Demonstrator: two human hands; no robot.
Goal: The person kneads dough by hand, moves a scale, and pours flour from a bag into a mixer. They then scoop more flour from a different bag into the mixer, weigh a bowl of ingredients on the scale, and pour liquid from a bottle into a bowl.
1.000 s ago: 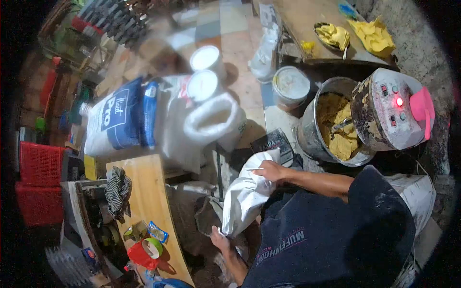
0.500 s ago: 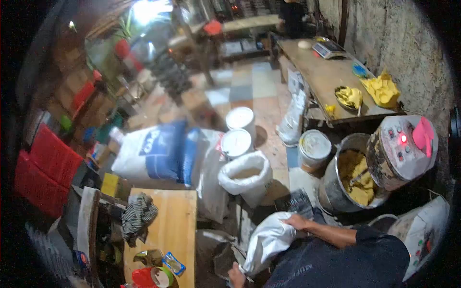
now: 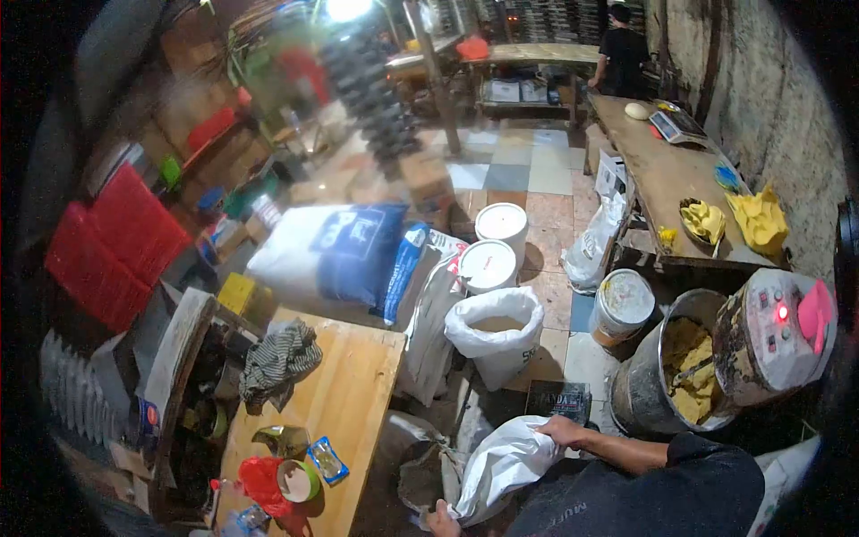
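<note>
Between my two hands is a white woven sack (image 3: 506, 465), crumpled and tilted. My right hand (image 3: 562, 432) is closed on its upper edge, and my left hand (image 3: 442, 520) pinches the lower left end near the bottom of the view. Just left of it stands a grey-brown open container (image 3: 419, 479) whose contents I cannot make out. Beyond them is an open white sack (image 3: 492, 336) with its rim rolled down and pale material inside. A dark box (image 3: 559, 401) with lettering lies near my right hand.
A mixer (image 3: 769, 340) with a bowl (image 3: 626, 394) of yellow dough stands right. Lidded white buckets (image 3: 488, 265) and a full blue-and-white sack (image 3: 335, 255) lie ahead. A wooden table (image 3: 349, 376) holds a striped cloth (image 3: 279, 358). Another person (image 3: 624, 58) stands at the back.
My view has swung, so the surroundings sit further right and lower. Both hands still hold the white sack, which has shifted little in view.
</note>
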